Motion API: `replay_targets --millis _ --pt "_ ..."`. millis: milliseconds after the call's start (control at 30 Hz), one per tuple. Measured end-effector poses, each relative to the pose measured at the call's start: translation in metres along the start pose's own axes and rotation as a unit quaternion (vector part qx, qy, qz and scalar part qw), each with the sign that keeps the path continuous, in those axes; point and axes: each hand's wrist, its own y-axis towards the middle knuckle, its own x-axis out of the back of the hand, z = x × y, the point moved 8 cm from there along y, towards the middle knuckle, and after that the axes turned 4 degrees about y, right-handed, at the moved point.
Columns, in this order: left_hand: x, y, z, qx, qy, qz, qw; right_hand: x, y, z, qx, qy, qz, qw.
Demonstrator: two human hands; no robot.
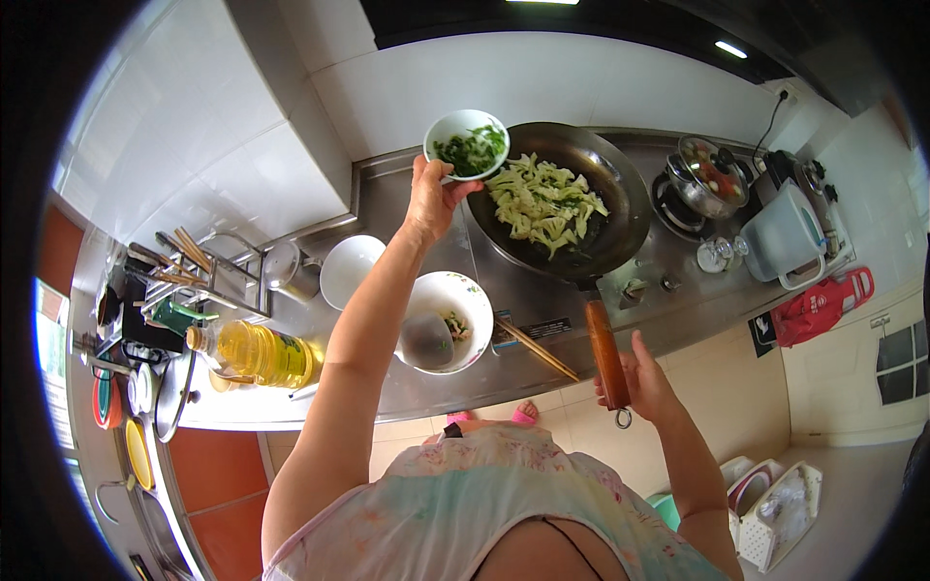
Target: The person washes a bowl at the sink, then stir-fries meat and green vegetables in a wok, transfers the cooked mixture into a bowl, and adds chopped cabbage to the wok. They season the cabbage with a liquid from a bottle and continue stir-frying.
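Note:
My left hand grips a small white bowl by its rim, just left of a large wok. Chopped green herbs lie in that bowl. Cauliflower pieces with some green bits lie in the wok. Beside the wok's wooden handle is my right hand, thumb apart and fingers partly behind the handle; whether it touches the handle cannot be told. A floral-rimmed bowl stands nearer me, with a metal slotted or solid utensil head and some food scraps in it.
Wooden chopsticks lie right of the floral bowl. To the left stand a white bowl, a metal mug, an oil bottle and a utensil rack. A lidded pot and a plastic container stand at the right.

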Motion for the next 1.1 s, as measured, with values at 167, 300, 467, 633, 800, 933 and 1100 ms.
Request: replay_targets --millis 167,300,467,633,800,933,1100 --pt "0.077 0.024 -0.007 -0.048 0.011 -0.143 0.989 0.058 0.000 -0.014 0.051 -0.060 -0.227 0.971" --pt "0.140 0.042 0.018 -0.028 -0.037 -0.226 0.973 0.059 -0.004 -0.025 0.050 -0.062 -0.199 0.977" --pt "0.108 0.032 0.003 -0.059 0.018 -0.112 0.992 0.041 -0.011 -0.028 0.054 -0.033 -0.223 0.973" --pt "-0.008 0.007 -0.032 -0.091 0.136 0.050 0.985 0.047 -0.009 -0.035 0.070 -0.024 -0.237 0.969" --pt "-0.032 0.030 -0.002 -0.045 0.325 0.035 0.944 0.033 -0.008 -0.028 0.078 -0.048 -0.224 0.970" --pt "-0.056 0.028 -0.009 -0.070 0.381 0.055 0.920 0.053 -0.007 -0.039 0.067 -0.028 -0.226 0.972" --pt "-0.052 0.035 0.007 -0.056 0.413 0.046 0.908 0.064 -0.002 -0.043 0.066 -0.041 -0.213 0.974"
